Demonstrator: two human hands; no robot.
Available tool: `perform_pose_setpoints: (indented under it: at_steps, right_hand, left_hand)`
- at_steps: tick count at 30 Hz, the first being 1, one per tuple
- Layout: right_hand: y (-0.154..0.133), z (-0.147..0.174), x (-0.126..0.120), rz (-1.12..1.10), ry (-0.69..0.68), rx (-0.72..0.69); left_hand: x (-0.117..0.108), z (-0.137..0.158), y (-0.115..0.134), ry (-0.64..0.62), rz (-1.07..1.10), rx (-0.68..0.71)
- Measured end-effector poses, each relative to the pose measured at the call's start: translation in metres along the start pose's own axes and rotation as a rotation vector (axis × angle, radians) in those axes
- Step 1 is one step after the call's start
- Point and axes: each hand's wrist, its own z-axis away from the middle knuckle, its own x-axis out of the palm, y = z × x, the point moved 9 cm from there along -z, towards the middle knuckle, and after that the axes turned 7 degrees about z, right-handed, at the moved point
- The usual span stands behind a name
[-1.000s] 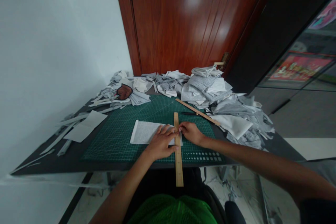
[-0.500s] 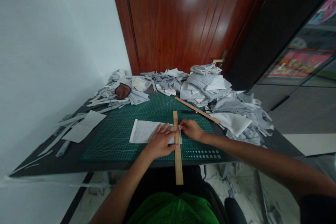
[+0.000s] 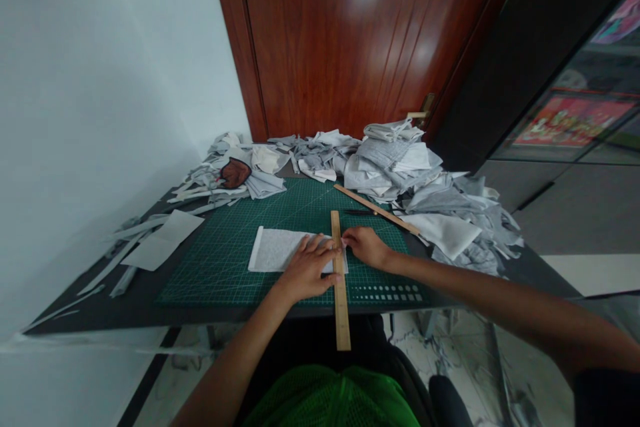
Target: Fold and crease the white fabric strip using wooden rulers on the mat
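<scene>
Ruler [image 3: 340, 293] long axis 12–6 o'clock, near end overhanging counter [image 3: 125, 300]; left hand [image 3: 307, 270] flat, pinning it on fabric [image 3: 275, 250]; right hand [image 3: 365, 247] curled at its edge, grip unclear.

I see a dark bench [image 3: 125, 303] carrying a green cutting mat [image 3: 235, 247], far fabric scraps [image 3: 400, 170], and left paper strips [image 3: 150, 247].

Both forearms are bare, dark sleeve [image 3: 607, 395] on the right upper arm, bright green mesh garment [image 3: 333, 400] down below.
</scene>
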Motion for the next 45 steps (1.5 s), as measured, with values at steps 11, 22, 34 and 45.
perform_pose_setpoints:
  at_steps: [11, 22, 34, 45]
  right_hand:
    - [-0.003, -0.002, 0.003, 0.057, -0.023, 0.015]
    - [-0.012, 0.004, 0.000, 0.171, -0.074, -0.099]
    - [-0.010, 0.001, 0.005, 0.176, -0.026, -0.097]
    - [-0.017, 0.014, 0.001, 0.205, -0.058, -0.096]
  left_hand:
    - [0.000, 0.000, 0.000, 0.005, 0.009, 0.005]
    - [0.003, 0.001, -0.003, 0.016, 0.013, 0.010]
    - [0.001, 0.000, -0.001, 0.006, 0.018, 0.004]
    - [0.003, 0.001, -0.003, 0.016, 0.030, 0.011]
